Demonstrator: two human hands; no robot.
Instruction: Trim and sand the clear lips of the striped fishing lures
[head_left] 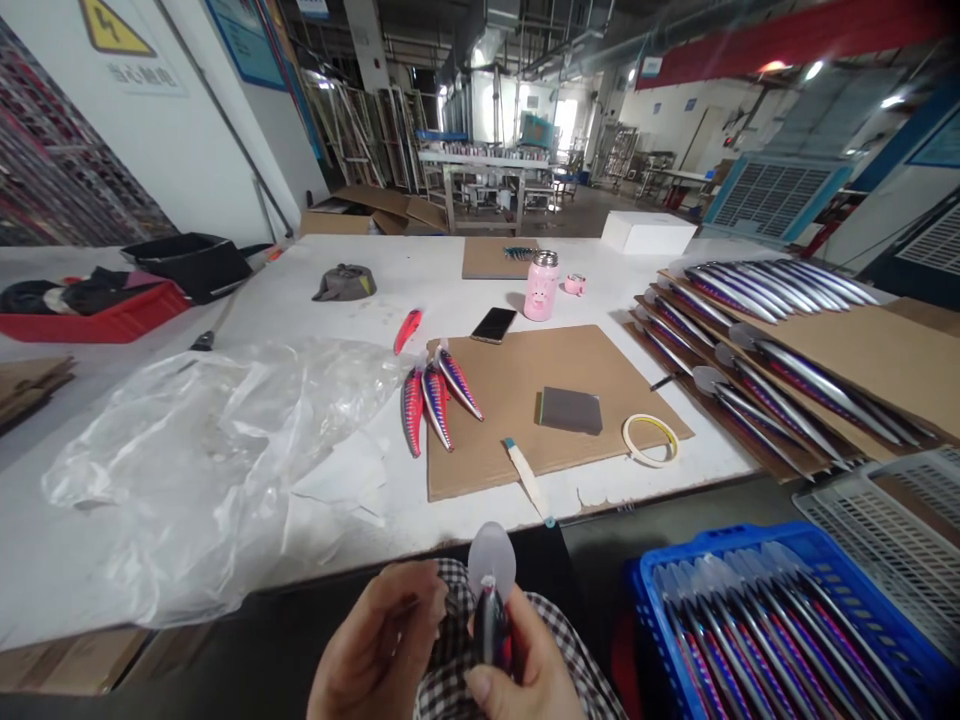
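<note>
My right hand (517,670) is closed round a dark fishing lure (491,620), held upright with its clear round lip on top, low in the view below the table edge. My left hand (379,645) sits just left of it with curled fingers touching the lure's side. Three red, blue and purple striped lures (435,395) lie on a cardboard sheet (517,370) on the white table. On the same sheet rest a grey sanding block (571,410) and a roll of tape (649,438).
A crumpled clear plastic bag (202,450) covers the table's left. Rows of silver lures on cardboard (780,340) fill the right. A blue crate (772,620) of lures stands at lower right beside a grey crate (892,510). A phone (493,324) and pink bottle (541,286) sit farther back.
</note>
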